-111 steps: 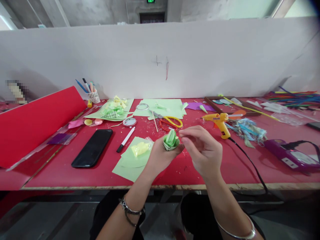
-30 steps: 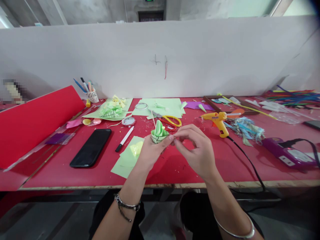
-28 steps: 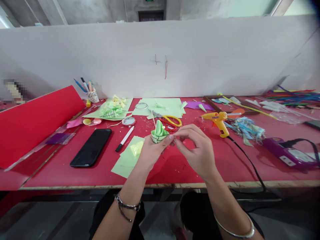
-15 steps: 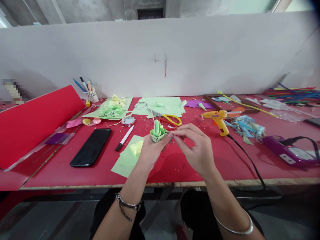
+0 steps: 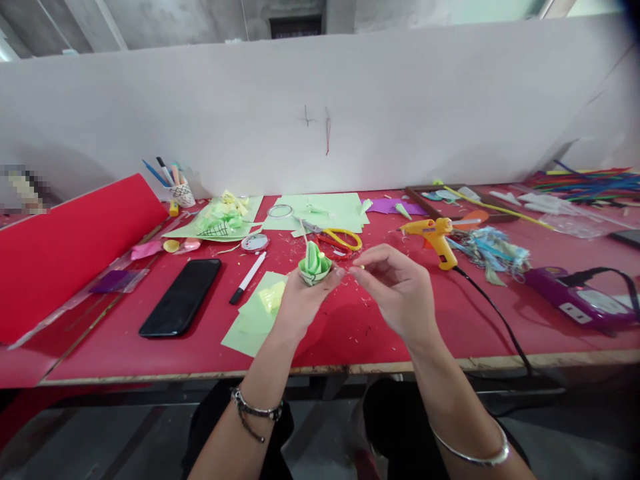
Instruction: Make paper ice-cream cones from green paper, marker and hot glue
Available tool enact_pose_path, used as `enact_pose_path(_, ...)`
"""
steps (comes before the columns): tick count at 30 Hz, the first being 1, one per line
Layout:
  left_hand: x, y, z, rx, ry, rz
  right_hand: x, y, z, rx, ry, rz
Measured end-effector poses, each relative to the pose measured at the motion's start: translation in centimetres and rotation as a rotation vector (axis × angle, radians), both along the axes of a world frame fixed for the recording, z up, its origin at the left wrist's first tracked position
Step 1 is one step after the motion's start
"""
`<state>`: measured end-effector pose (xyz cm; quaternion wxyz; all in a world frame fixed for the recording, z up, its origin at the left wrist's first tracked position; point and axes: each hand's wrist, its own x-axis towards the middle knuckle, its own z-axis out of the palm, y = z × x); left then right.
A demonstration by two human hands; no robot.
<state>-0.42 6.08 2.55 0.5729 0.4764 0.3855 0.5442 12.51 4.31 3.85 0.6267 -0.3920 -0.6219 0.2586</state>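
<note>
My left hand (image 5: 305, 300) is closed around a small green paper cone (image 5: 315, 270) with a dark line pattern on its outside and folded green paper standing up inside. A tiny yellow dot shows near the top of that folded paper. To the right, my right hand (image 5: 395, 287) pinches a tiny pale yellow piece (image 5: 361, 267) between thumb and fingertips, a short gap from the left thumb. What the piece is made of is too small to tell. Just behind the hands lie yellow-handled scissors (image 5: 343, 238), with red handles beside them.
A yellow glue gun (image 5: 437, 239) with a black cord lies right, near a purple power strip (image 5: 575, 297). On the left are a black phone (image 5: 181, 298), a marker (image 5: 249, 277) and a red board (image 5: 80, 243). Green paper sheets (image 5: 345, 203) lie at the back.
My right hand has drawn away from my left thumb, slightly to the right, and the tiny yellow piece now shows in its pinch. The left hand still holds the cone.
</note>
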Motion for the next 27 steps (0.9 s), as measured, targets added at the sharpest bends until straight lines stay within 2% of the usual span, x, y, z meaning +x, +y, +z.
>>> enact_pose_path(9,-0.16,-0.21,0.35,0.004,0.076,-0.034,0.15,-0.04,0.19,-0.012,-0.109,-0.027)
enact_pose_path(17,-0.22,-0.19,0.05,0.047,0.102,-0.015,0.06,-0.13,0.04,-0.017,-0.041,0.085)
enact_pose_path(22,-0.22,-0.17,0.12,0.033,0.11,-0.022,0.16,-0.12,0.23,0.001,-0.101,-0.018)
enact_pose_path(27,-0.26,-0.16,0.32,0.051,0.131,-0.037,0.33,-0.11,0.31,-0.004,-0.099,-0.039)
